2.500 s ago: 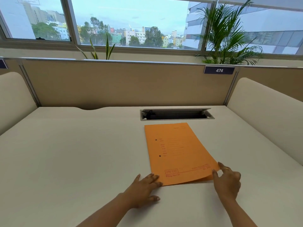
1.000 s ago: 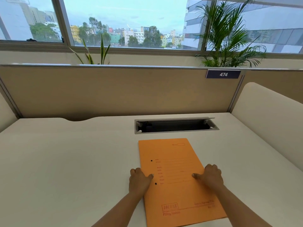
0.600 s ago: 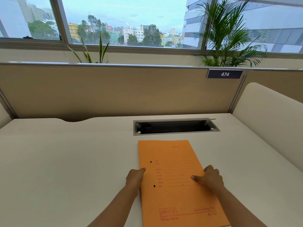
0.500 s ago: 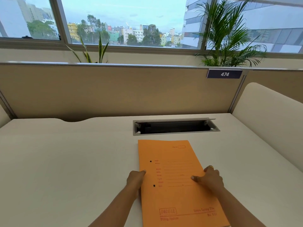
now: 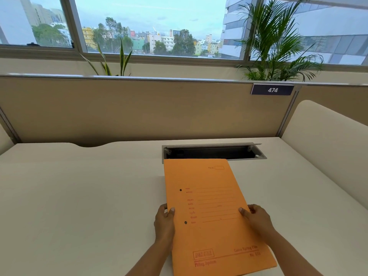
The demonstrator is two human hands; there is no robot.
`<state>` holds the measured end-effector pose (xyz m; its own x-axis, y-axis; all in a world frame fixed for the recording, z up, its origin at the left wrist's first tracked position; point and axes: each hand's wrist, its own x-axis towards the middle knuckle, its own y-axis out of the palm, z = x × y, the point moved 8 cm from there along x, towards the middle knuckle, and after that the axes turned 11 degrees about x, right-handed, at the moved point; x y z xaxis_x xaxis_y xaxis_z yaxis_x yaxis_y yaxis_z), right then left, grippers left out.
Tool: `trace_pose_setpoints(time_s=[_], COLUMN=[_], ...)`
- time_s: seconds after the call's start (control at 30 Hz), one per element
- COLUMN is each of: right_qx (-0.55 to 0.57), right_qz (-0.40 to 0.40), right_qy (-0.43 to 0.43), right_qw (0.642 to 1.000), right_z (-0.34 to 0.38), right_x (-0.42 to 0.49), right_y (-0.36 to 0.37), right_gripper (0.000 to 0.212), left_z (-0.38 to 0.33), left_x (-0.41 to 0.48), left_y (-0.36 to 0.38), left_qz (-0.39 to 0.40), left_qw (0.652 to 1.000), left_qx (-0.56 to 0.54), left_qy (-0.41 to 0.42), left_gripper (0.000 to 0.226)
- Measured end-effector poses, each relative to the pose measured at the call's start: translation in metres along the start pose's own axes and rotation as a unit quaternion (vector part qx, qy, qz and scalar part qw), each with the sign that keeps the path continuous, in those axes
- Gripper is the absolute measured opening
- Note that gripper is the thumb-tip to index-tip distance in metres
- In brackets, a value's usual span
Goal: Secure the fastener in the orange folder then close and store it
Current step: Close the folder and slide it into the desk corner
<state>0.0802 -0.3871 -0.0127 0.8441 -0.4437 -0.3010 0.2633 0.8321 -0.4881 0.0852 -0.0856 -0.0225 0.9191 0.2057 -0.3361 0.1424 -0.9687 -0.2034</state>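
The orange folder (image 5: 207,186) is closed, front cover up, with red print and two small dark fastener holes near its left edge. Its far end reaches the rim of the desk's cable slot. My left hand (image 5: 164,222) grips the folder's left edge, thumb on top of the cover. My right hand (image 5: 257,218) grips the right edge the same way. The fastener itself is hidden inside the folder.
The white desk (image 5: 79,196) has an open cable slot (image 5: 213,152) just past the folder. A beige partition (image 5: 139,108) with a "474" label (image 5: 272,90) stands behind, a cushioned side panel (image 5: 328,148) at the right, plants on the sill.
Both hands went from pressing flat on the cover to gripping the folder's side edges. The folder has slid away from me until its far end meets the cable slot.
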Motion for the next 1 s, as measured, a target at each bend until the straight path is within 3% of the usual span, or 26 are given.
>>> trace_pose_setpoints(time_s=[0.27, 0.4, 0.57, 1.0], right_qx=[0.184, 0.219, 0.235, 0.263], right_qz=[0.050, 0.029, -0.022, -0.006], right_qy=[0.072, 0.080, 0.078, 0.068], right_qw=[0.979, 0.972, 0.969, 0.962], right_z=[-0.018, -0.027, -0.030, 0.007], right_x=[-0.010, -0.015, -0.022, -0.050], right_y=[0.002, -0.003, -0.009, 0.009], right_gripper=[0.018, 0.023, 0.035, 0.039], left_z=[0.004, 0.007, 0.009, -0.007], left_x=[0.004, 0.004, -0.003, -0.018], left_y=[-0.009, -0.007, -0.004, -0.056], left_qz=[-0.002, 0.046, 0.092, 0.021], left_qw=[1.000, 0.996, 0.991, 0.994], left_qx=[-0.007, -0.021, 0.064, 0.105], left_qy=[-0.029, -0.068, -0.069, -0.025], left_gripper=[0.025, 0.022, 0.028, 0.035])
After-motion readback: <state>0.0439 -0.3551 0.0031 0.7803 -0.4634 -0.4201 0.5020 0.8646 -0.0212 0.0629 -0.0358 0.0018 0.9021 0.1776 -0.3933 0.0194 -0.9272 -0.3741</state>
